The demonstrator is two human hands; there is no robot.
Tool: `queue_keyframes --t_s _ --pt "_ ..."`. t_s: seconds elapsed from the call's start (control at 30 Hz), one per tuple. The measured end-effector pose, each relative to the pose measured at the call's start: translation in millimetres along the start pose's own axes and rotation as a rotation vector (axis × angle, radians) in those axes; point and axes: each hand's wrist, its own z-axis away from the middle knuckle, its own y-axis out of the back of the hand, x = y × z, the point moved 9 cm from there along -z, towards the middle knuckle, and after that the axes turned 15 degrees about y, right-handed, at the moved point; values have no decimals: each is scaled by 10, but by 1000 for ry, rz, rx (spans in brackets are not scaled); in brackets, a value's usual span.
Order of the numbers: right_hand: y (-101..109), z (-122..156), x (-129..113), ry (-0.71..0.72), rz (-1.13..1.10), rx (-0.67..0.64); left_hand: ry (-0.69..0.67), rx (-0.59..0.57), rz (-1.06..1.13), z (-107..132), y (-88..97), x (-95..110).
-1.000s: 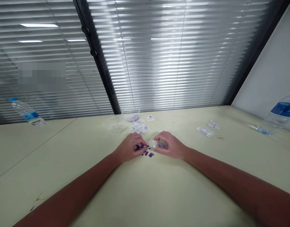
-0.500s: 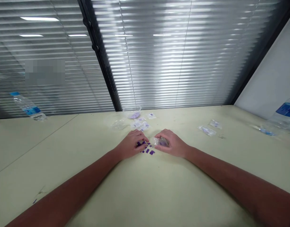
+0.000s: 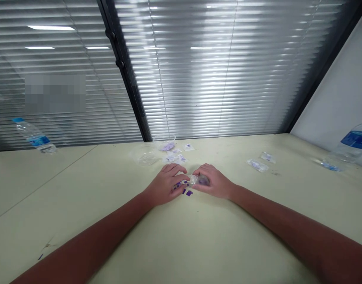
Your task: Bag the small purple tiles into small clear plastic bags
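My right hand (image 3: 214, 181) is closed around a small clear plastic bag (image 3: 193, 180) whose contents look purple. The bag's end points left, toward my other hand. My left hand (image 3: 166, 184) rests over small flat dark purple pieces (image 3: 189, 193) scattered on the table, its fingers apart and curved. One of its fingertips comes up close to the bag; I cannot tell whether it touches. Some of the pieces lie under the left fingers and are partly hidden.
Behind my hands stand a clear tub (image 3: 168, 146) with purple bits and a clear round lid (image 3: 147, 158), beside several small packets (image 3: 175, 157). More packets (image 3: 257, 165) lie at right. A water bottle (image 3: 36, 136) stands far left, a larger bottle (image 3: 353, 142) far right.
My left hand has opened its fingers wider and shifted slightly nearer, with a finger extended toward the bag. The right hand still holds the bag in nearly the same place.
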Motion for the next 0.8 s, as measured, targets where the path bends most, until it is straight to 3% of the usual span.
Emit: queue_keyframes --t_s 0.23,0.43,0.67,0.8 --pt "-32 -1 -20 42 8 -25 -124 -66 -34 65 -72 191" --pt "-18 0 -10 9 12 -28 -53 -76 25 28 -74 124" --pt "28 10 51 -59 41 35 93 -50 -30 -18 -133 -103" --pt "-1 -3 31 -42 21 2 57 -55 -14 -15 -123 -74"
